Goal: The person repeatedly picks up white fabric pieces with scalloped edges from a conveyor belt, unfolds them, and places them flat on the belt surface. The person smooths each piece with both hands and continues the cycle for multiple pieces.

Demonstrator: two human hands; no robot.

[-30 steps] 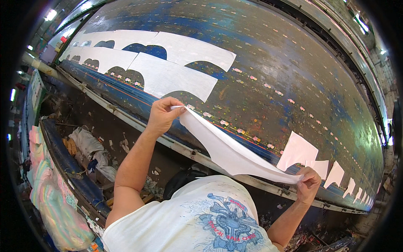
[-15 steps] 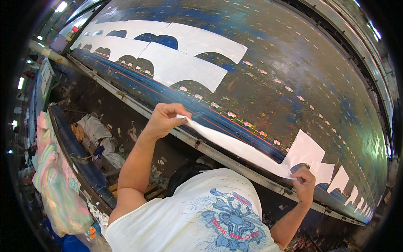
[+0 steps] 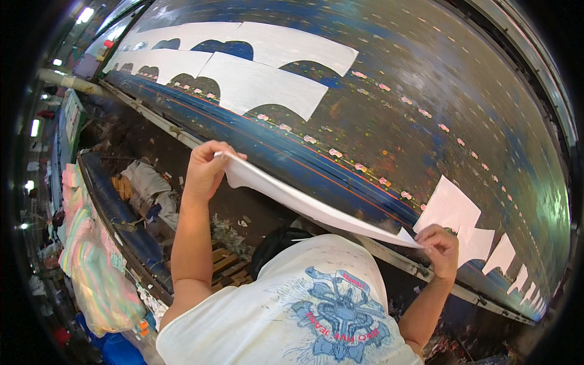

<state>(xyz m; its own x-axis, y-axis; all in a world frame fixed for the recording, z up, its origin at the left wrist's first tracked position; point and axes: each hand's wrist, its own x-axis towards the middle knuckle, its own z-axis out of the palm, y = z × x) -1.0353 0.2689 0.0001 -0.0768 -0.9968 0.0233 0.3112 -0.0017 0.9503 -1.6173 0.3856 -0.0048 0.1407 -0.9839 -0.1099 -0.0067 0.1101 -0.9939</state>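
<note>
A white cloth piece (image 3: 310,202) is stretched between my two hands, above the near edge of a long dark table (image 3: 365,109). My left hand (image 3: 208,170) pinches its left end, and my right hand (image 3: 439,250) pinches the other end, lower and to the right. The piece hangs in a slight curve, seen nearly edge-on. Flat on the table at the far left lie several white cut panels (image 3: 271,85) with curved cut-outs, in two rows. Just beyond my right hand is another white panel (image 3: 449,204).
More white pieces (image 3: 502,252) run along the table edge at the right. Small pink printed marks (image 3: 334,152) line the tabletop. A metal rail (image 3: 152,118) borders its near side. Pastel striped fabric (image 3: 97,261) is heaped at the left, and scraps (image 3: 149,188) litter the floor.
My left hand has moved left and slightly down with its end of the cloth, which now looks more taut. My right hand has shifted slightly and keeps its pinch.
</note>
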